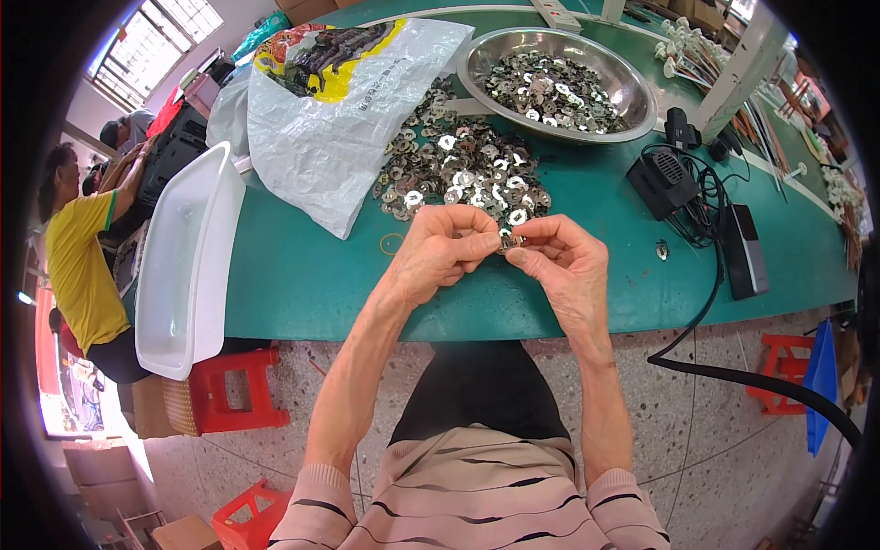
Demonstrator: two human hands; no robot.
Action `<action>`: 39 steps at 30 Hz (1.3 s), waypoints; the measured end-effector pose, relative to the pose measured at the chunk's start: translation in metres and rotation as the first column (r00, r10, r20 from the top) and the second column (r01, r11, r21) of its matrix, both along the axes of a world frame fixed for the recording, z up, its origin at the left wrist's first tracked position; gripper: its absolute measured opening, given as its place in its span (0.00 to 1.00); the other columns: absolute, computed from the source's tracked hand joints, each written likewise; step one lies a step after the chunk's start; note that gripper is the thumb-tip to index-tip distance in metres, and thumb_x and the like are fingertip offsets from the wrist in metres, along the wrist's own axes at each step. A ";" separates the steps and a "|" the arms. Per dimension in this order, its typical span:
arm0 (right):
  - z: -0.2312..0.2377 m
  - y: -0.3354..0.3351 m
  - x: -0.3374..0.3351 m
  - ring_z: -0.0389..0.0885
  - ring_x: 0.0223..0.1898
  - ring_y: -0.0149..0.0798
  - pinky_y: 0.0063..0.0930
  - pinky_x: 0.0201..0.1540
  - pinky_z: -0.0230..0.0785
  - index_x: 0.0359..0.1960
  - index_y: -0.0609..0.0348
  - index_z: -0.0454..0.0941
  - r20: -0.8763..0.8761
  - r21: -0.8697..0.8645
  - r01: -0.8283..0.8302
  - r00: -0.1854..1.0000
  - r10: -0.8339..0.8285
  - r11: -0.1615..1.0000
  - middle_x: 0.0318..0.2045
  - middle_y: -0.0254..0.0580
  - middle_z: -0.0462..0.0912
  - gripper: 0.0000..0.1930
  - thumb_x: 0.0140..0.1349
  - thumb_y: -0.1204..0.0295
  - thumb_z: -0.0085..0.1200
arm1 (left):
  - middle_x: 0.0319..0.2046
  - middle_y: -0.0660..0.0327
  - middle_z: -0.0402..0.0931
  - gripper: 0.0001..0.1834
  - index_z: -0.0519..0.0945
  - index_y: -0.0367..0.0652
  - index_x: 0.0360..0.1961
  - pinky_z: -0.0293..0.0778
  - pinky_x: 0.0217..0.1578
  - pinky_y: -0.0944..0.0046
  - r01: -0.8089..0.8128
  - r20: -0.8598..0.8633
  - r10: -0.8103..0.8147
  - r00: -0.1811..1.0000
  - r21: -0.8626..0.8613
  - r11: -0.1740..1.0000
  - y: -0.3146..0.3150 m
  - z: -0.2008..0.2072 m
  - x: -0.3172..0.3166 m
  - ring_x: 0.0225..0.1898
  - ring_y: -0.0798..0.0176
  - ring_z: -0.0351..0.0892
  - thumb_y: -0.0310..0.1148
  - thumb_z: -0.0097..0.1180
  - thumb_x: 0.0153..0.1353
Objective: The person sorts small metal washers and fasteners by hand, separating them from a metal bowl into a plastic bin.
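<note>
My left hand (442,252) and my right hand (566,266) meet above the near part of the green table. Between their fingertips they pinch a small metal part (507,240), silvery and partly covered by my fingers. Just beyond my hands spreads a loose pile of small flat metal parts (467,170), many ring-like with cut-outs. Behind the pile, a wide steel bowl (649,101) holds many more such parts. A white woven plastic sack (312,156) with a yellow and red print lies at the pile's left side. One single metal part (662,249) rests apart on the right.
A white plastic tub (234,197) sits at the table's left edge. Black adapters (662,181) with coiled cables and a thick black hose (724,368) are on the right. Red stools (240,390) stand below. At left, a person in a yellow shirt (82,261) works.
</note>
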State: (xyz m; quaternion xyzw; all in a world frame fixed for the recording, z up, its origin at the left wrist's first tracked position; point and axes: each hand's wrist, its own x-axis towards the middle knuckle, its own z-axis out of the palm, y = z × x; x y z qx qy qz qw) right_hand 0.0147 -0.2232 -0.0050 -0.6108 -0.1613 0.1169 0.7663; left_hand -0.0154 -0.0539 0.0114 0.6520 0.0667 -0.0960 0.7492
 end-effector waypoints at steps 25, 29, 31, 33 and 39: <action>-0.006 0.004 0.001 0.77 0.29 0.25 0.18 0.33 0.71 0.31 0.64 0.75 0.127 0.005 0.062 0.990 -0.062 0.998 0.28 0.35 0.79 0.08 0.48 0.81 0.60 | 0.15 0.70 0.69 0.06 0.79 0.38 0.25 0.53 0.14 0.78 -0.126 0.138 0.096 0.986 0.225 0.966 -0.006 0.001 0.000 0.17 0.79 0.63 0.30 0.60 0.50; -0.004 0.005 0.000 0.77 0.29 0.26 0.19 0.33 0.71 0.30 0.64 0.75 0.136 -0.042 0.057 0.989 -0.051 0.998 0.28 0.35 0.79 0.08 0.48 0.81 0.60 | 0.14 0.70 0.67 0.06 0.79 0.39 0.25 0.49 0.13 0.78 -0.098 0.082 0.087 0.993 0.144 0.985 -0.005 0.000 0.001 0.15 0.79 0.61 0.31 0.60 0.50; -0.004 0.006 -0.001 0.78 0.28 0.26 0.19 0.33 0.71 0.29 0.64 0.75 0.166 -0.058 0.063 0.985 -0.053 0.996 0.28 0.35 0.79 0.08 0.47 0.81 0.60 | 0.14 0.70 0.66 0.06 0.79 0.38 0.26 0.47 0.12 0.78 -0.081 0.033 0.079 0.996 0.063 0.995 -0.003 0.001 0.000 0.15 0.80 0.59 0.31 0.60 0.51; -0.003 0.005 -0.002 0.78 0.28 0.26 0.19 0.33 0.71 0.28 0.64 0.75 0.197 -0.114 0.064 0.980 -0.041 0.991 0.26 0.34 0.79 0.07 0.47 0.81 0.60 | 0.14 0.70 0.66 0.06 0.79 0.38 0.26 0.47 0.12 0.78 -0.080 0.028 0.078 0.997 0.056 0.995 -0.003 0.002 -0.001 0.14 0.80 0.59 0.30 0.60 0.51; -0.006 0.007 -0.001 0.79 0.27 0.28 0.20 0.31 0.71 0.26 0.63 0.75 0.278 -0.120 0.144 0.955 -0.106 0.982 0.24 0.35 0.79 0.08 0.44 0.80 0.60 | 0.12 0.71 0.63 0.04 0.78 0.36 0.27 0.43 0.10 0.78 -0.079 0.048 0.074 0.996 0.102 0.992 -0.006 0.002 0.001 0.11 0.81 0.53 0.26 0.58 0.52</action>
